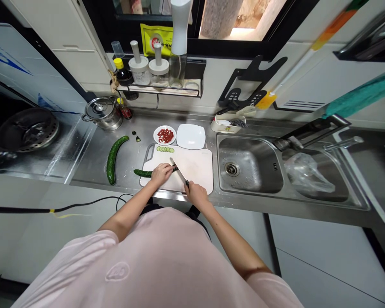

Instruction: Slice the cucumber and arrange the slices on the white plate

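Right grip (pixel 196 195), wrapped round the knife (pixel 181 172); left grip (pixel 162 173), pinning the cucumber (pixel 143 173) across the white board (pixel 195 164), seemingly, as far as I can make out, beside the blade, where a rolling cucumber could cause a cut; slices (pixel 165 149) beyond.

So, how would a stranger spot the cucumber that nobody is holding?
Start at the steel counter and find the white cutting board, left of the sink. Farther left, on the near side of the lidded pot, lies a long, curved green cucumber. Unlike the other cucumber, which is under the left hand, it touches neither board nor hand.
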### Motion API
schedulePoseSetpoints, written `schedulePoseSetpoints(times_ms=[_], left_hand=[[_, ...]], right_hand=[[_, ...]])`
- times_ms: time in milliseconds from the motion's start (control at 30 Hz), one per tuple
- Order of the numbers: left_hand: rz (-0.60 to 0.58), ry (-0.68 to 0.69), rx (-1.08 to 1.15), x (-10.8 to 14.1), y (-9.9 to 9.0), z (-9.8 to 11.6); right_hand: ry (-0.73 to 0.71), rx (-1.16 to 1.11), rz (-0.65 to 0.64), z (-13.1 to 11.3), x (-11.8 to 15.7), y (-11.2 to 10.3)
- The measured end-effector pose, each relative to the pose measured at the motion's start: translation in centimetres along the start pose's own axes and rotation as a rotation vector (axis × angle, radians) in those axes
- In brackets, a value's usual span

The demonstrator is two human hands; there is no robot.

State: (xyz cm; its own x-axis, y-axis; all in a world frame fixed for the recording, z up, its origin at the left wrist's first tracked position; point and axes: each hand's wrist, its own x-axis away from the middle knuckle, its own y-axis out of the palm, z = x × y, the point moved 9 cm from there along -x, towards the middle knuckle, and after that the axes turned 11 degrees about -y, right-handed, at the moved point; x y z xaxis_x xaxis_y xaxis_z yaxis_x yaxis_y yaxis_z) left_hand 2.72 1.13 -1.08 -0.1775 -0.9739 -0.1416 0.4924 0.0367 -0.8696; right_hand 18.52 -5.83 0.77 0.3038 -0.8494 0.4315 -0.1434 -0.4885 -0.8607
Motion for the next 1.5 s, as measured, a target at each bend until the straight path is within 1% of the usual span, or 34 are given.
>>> schedulePoseSetpoints(times_ms=[200, 300, 433, 567, 667, 933, 1267, 1367, 1500], left_hand=[[0.004, 0.005, -0.001, 0.0, -0.2, 0.1], [0.0, 0.005, -0.001, 0.0, -0.1, 0.1], [-0.002, 0.001, -0.003, -0.1, -0.1, 0.0], [-0.001, 0.007, 0.009, -0.1, -0.1, 0.0], [-0.001, 0.01, 0.012, -0.1, 0.0, 0.0], [0.011, 0.013, 0.025, -0.1, -0.1, 0.0], [0.01, 0.011, 0.024, -0.1, 0.0, 0.0], [0.007, 0.012, 0.019, -0.2, 0.0, -0.1], [0.009, 0.009, 0.013, -0.2, 0.1, -0.1]], right_hand=[[-0.006, 0.008, 0.021, -0.5, -1.0, -0.1], [-0.006, 0.01, 0.023, -0.5, -0.9, 0.0], [0.0, 0.013, 0.025, 0.0, 0.1, 0.3], [0.005, 0.001, 0.0, 0.7, 1.4, 0.9], [-0.001, -0.006, -0.023, 0.9, 1.7, 1.0], [-0.004, -0.013, -0.032, 0.4, 0.5, 0.7], [-0.031, -0.008, 0.008, 0.0, -0.9, 0.9], [-0.019, -0.013, 0.008, 0.2, -0.7, 1.2], [0.002, -0.012, 0.004, 0.7, 0.4, 1.8]])
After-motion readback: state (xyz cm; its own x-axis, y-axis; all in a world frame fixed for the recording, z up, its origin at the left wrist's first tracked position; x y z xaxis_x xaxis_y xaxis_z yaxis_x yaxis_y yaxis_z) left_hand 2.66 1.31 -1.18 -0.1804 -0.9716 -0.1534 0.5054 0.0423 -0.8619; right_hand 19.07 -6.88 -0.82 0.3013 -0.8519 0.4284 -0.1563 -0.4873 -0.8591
